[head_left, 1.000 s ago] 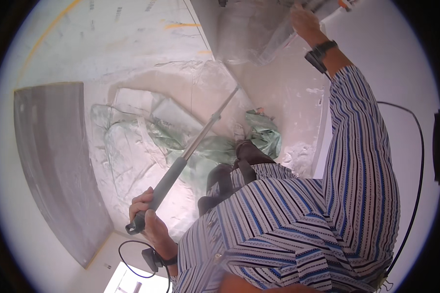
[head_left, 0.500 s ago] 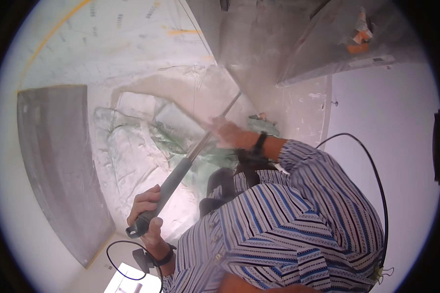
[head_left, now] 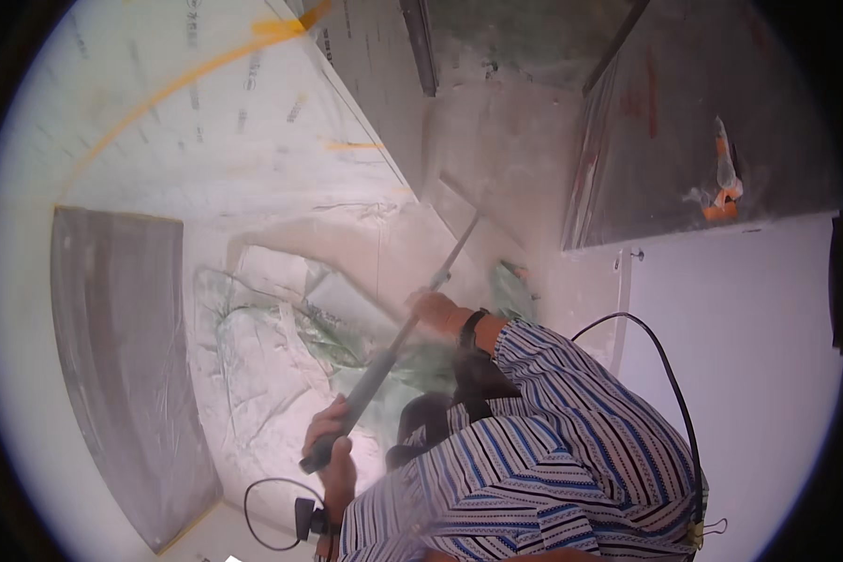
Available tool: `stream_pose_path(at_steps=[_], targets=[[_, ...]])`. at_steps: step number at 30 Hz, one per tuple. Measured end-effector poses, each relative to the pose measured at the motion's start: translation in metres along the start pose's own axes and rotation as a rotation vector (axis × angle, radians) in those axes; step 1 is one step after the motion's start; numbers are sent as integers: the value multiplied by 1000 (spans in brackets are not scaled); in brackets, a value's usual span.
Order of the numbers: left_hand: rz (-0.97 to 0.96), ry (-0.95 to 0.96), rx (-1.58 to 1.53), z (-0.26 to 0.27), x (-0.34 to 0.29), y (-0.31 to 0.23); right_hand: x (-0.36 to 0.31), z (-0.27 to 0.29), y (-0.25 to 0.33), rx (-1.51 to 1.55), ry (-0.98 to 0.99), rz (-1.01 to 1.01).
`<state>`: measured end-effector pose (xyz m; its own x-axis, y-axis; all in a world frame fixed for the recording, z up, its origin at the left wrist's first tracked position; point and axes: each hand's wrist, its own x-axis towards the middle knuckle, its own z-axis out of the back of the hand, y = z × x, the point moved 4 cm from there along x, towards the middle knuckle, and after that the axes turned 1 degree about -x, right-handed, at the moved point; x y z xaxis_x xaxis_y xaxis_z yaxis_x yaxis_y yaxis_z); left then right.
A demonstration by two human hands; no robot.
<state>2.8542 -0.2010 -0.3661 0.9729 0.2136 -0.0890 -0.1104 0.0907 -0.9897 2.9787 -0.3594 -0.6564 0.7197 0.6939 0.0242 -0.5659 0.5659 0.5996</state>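
A long telescopic pole (head_left: 460,245) slants from the lower left up toward the far middle. My left hand (head_left: 331,433) is wrapped around the dark grey grip (head_left: 377,377) at its near end. Further along the shaft, my right hand (head_left: 437,310) is closed around the pole, its fingers slightly blurred. At the far tip sits a thin, flat, bar-like head (head_left: 461,194), near the lower corner of a pale printed board; whether it touches a surface I cannot tell. Both wrists carry dark bands.
White and green plastic sheeting (head_left: 262,347) lies crumpled beneath the pole. A grey covered panel (head_left: 126,365) stands left, a printed board (head_left: 244,122) far left. A dark panel (head_left: 684,122) with orange tape is far right, a white wall (head_left: 731,328) right. A black cable (head_left: 679,389) loops beside my sleeve.
My right hand, blurred by the pole with fingers spread, is now closed around the shaft. My left hand and the grip have shifted right in the picture. The whole view has tilted, showing the pole's head.
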Motion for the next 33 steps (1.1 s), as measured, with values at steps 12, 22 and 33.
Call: stream_pose_path(at_steps=[12,22,33], targets=[[-112,150,-28,-71,74,16,23,81,-89,-106,-31,-320],[-101,162,-96,-59,63,5,10,88,-76,-152,25,-272],[-115,384,-51,-65,88,14,-5,59,-92,-213,-34,-289]])
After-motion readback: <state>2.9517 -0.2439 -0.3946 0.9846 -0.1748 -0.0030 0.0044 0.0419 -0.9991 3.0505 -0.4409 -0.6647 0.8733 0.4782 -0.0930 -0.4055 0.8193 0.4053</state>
